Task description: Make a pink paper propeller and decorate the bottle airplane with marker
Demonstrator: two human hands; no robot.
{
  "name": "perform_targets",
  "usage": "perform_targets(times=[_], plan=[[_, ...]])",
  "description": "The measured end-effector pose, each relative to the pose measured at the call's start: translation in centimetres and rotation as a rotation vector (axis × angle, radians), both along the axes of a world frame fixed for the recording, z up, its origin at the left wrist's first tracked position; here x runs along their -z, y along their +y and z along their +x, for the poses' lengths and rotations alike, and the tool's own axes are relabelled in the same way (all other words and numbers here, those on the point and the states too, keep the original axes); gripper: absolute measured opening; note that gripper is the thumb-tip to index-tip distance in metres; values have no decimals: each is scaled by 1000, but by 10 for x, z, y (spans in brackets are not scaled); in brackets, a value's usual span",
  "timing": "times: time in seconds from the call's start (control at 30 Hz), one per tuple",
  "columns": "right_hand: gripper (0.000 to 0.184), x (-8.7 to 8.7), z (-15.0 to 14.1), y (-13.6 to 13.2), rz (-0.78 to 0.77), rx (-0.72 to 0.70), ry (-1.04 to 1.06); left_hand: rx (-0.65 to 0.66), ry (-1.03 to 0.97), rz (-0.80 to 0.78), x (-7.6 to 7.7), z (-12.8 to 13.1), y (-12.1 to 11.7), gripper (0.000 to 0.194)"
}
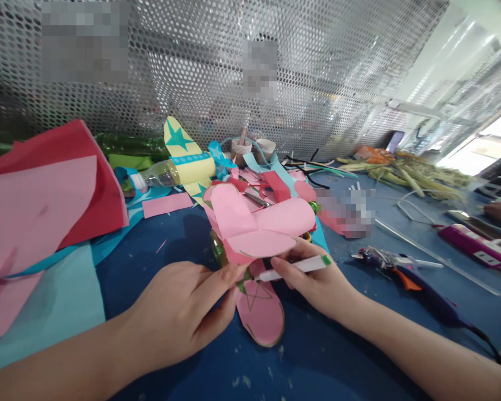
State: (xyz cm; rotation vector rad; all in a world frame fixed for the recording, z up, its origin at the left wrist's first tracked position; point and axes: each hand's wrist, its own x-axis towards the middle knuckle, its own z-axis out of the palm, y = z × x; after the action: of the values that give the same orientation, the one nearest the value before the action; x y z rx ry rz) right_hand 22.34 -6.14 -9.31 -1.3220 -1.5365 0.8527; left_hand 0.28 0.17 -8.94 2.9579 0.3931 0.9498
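Observation:
A pink paper craft (242, 223), shaped with rounded wings around what looks like a green bottle, stands in the middle of the blue table. Its lower wing (265, 314) points toward me and bears a star outline with a green filled patch. My left hand (187, 301) is closed, thumb and fingers pinching the craft near that wing's base. In the closed fingers of my right hand (313, 275) is a white marker (300, 267) with a green end. Its tip is close to the star; whether it touches cannot be made out.
Red and pink paper sheets (83, 184) lie left. Behind are a yellow paper-wrapped bottle (192, 167), paper scraps and two cups (241, 153). A glue gun (421, 295), a purple power strip (476, 243) and dry husks (417, 175) lie right. A perforated metal screen (200, 72) stands behind.

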Motion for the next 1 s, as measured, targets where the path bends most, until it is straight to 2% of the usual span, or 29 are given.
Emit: perform_targets(times=[0.1,0.33,0.73,1.0], plan=[[21,-1,0,-1,4,2,-9,-8,14,7,-1,0,0,32],[21,-2,1,0,6,7,-29,-18,12,-3,-3,1,-2,41],[20,-3,0,2,14,2,-21,-6,8,17,-3,0,-2,31],[21,-2,1,0,-3,-12,-20,1,0,4,-3,1,-1,32]])
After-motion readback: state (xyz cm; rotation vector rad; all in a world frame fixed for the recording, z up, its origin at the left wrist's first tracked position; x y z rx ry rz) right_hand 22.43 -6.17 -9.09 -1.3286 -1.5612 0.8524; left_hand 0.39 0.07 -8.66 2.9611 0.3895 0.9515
